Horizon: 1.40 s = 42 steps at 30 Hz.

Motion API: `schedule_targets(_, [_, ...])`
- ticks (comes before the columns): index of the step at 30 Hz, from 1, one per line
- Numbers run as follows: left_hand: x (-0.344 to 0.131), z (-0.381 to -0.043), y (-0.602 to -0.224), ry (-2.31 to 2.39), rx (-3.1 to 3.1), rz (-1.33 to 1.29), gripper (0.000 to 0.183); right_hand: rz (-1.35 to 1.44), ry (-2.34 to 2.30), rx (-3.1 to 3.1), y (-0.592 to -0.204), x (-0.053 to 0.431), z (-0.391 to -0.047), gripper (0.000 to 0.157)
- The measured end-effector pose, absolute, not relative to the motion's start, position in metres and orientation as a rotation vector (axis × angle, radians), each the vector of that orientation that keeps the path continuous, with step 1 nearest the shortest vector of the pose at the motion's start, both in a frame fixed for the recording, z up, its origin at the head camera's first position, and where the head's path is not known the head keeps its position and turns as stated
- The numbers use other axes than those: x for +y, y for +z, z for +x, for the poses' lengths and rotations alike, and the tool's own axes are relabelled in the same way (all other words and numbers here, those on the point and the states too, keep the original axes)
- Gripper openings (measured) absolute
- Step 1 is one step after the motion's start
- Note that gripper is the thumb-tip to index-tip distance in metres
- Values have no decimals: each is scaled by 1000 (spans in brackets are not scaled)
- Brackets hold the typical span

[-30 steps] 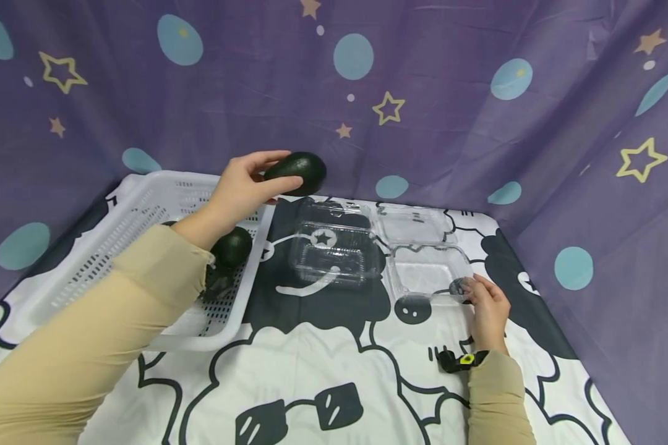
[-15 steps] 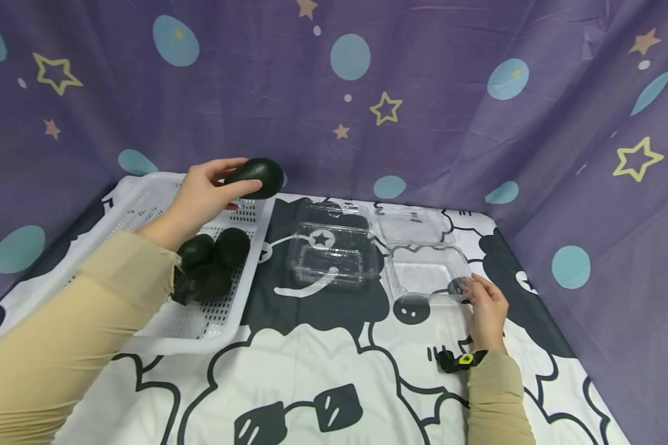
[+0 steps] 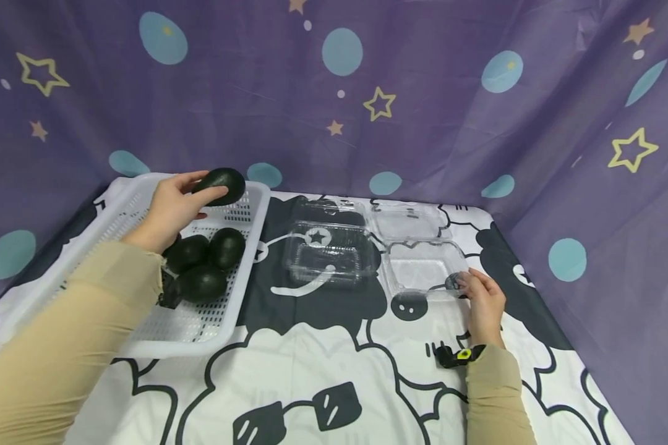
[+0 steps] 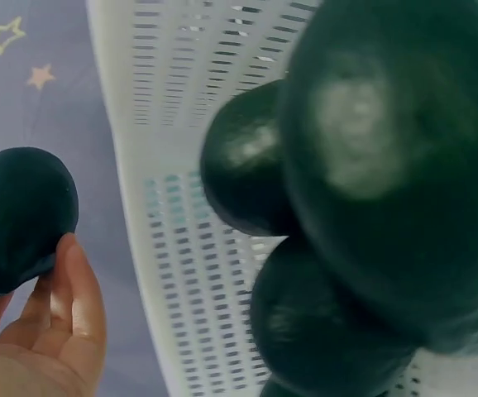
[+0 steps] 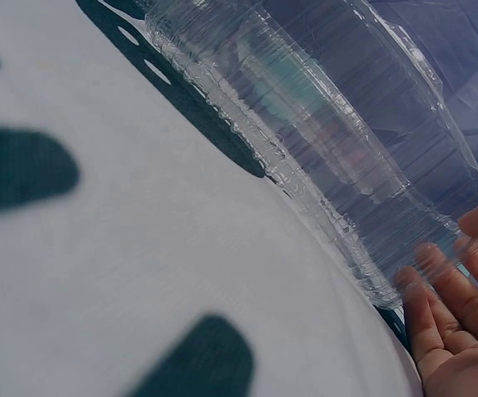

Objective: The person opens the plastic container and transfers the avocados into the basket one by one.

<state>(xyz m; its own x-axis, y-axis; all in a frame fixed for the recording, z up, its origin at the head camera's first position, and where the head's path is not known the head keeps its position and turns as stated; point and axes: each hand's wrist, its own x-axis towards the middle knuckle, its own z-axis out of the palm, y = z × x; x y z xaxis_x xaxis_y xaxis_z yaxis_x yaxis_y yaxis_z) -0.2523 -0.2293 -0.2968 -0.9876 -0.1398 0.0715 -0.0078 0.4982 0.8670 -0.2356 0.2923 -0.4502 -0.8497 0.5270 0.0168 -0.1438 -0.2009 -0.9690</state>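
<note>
My left hand (image 3: 169, 210) grips a dark green avocado (image 3: 225, 186) between thumb and fingers, raised over the far right part of the white basket (image 3: 200, 348). Several more avocados (image 3: 201, 283) lie piled in the basket, just below that hand. In the left wrist view the held avocado (image 4: 26, 211) shows at the left edge, with fingers under it. On the right, my right hand (image 3: 485, 306) pinches the near right corner of a clear plastic clamshell box (image 3: 417, 272), which lies with its lid folded back. Its wall (image 5: 363, 149) fills the upper right of the right wrist view.
Another clear clamshell box (image 3: 331, 262), also opened out, lies between the basket and the box at my right hand. A cartoon-print cloth (image 3: 300, 371) covers the table. Purple curtains (image 3: 423, 123) stand behind and at the sides.
My left hand has moved left with the avocado, from beyond the basket's right rim to over the basket. More of the piled avocados now shows. The right hand keeps its place at the box corner.
</note>
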Motion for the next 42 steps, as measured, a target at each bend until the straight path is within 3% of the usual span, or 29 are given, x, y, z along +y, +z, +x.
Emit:
schedule_targets(16, [-240, -268, -329, -1352, -2694, 180, 83, -471, 2110, -1624, -446, 295, -237, 23])
schedule_targets(29, [-260, -274, -351, -1054, -2889, 259, 84, -460, 2097, -1631, -450, 293, -238, 15])
schedule_targets(37, [-260, -275, -354, -966, -2922, 231, 81, -470, 2097, -1638, -450, 293, -239, 28])
schedule_targets(42, [-259, -276, -356, -899, -2962, 177, 79, -474, 2093, -1639, -450, 293, -239, 24])
